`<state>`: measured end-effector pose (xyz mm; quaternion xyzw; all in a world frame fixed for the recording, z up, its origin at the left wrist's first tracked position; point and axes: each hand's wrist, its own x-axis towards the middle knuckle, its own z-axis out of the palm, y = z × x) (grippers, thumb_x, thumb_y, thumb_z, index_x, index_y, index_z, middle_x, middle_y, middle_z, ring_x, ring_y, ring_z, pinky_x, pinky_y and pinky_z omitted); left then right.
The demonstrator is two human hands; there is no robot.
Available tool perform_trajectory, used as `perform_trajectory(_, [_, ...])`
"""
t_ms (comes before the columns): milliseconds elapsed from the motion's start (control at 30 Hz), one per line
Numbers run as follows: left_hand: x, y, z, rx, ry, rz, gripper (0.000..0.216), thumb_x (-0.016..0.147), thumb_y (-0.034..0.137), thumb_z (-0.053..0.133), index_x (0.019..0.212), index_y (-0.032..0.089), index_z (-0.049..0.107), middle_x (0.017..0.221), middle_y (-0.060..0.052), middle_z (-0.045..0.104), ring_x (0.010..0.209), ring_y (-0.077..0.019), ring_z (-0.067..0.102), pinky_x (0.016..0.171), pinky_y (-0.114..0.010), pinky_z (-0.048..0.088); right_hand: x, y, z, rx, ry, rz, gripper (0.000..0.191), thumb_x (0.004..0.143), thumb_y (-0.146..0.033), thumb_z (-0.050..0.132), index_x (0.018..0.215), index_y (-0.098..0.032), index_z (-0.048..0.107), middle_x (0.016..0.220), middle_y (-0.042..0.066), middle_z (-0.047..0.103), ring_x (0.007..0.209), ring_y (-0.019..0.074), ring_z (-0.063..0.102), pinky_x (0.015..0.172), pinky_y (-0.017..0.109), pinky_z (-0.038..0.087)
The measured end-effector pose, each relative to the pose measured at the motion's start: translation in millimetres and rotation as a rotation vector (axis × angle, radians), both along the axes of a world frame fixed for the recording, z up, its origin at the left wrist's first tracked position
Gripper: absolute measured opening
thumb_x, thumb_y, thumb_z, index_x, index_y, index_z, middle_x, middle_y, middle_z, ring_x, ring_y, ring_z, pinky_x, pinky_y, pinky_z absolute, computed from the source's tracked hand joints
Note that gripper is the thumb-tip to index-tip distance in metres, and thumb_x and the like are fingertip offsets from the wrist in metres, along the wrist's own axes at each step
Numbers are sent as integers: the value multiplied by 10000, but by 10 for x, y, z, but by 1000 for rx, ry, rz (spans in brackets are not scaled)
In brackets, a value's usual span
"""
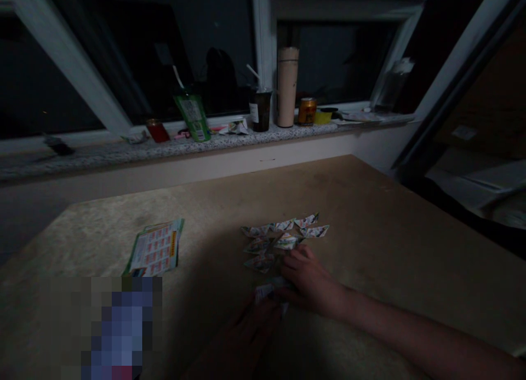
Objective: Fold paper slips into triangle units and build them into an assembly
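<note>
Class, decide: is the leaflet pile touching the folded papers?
Apart: the head view shows bare tabletop between the leaflet pile and the folded papers.

Right hand [306,277] back uppermost, just beside the shadowed left hand [259,317], bare right forearm [394,328] aslant

I see a brown tabletop [370,226], paler around the stack of printed sheets [154,249] and darker to the right of it. The stack lies flat directly on this surface; its sheets are not perfectly aligned, and they show red print and green edges. To the right of the stack, seven small folded papers [286,240] sit close together in uneven rows. Also right of the stack, but nearer to me, one more paper [263,292] is partly covered; I cannot tell how it touches the surface.
</note>
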<state>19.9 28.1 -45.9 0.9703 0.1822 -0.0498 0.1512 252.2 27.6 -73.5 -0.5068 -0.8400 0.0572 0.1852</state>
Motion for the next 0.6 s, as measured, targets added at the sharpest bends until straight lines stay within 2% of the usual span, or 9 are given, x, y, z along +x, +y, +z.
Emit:
perform_trajectory(233, [78, 7, 68, -25, 116, 23, 740, 842, 314, 578, 1469, 166, 212, 1523, -121, 240, 1381, -311, 203, 1092, -459, 271, 9, 21, -29, -9, 44, -1, 293, 871, -454, 564, 784, -176, 586, 831, 45, 597, 877, 210, 498, 858, 367, 291])
perform_trajectory(400, [66, 16, 48, -30, 69, -10, 728, 860, 302, 561, 1474, 192, 186, 1525, -97, 244, 1388, -294, 183, 1109, -472, 227, 99, 11, 116, -112, 99, 73, 200, 917, -288, 517, 753, -179, 549, 813, 18, 563, 867, 179, 489, 849, 340, 305])
perform_trajectory(600, [73, 28, 51, -32, 118, -16, 727, 857, 314, 580, 1467, 164, 215, 1526, -114, 220, 1387, -311, 174, 1103, -479, 238, 176, 11, 153, -143, 108, 126, 135, 916, -243, 512, 799, -183, 542, 870, 19, 560, 897, 182, 485, 872, 345, 304])
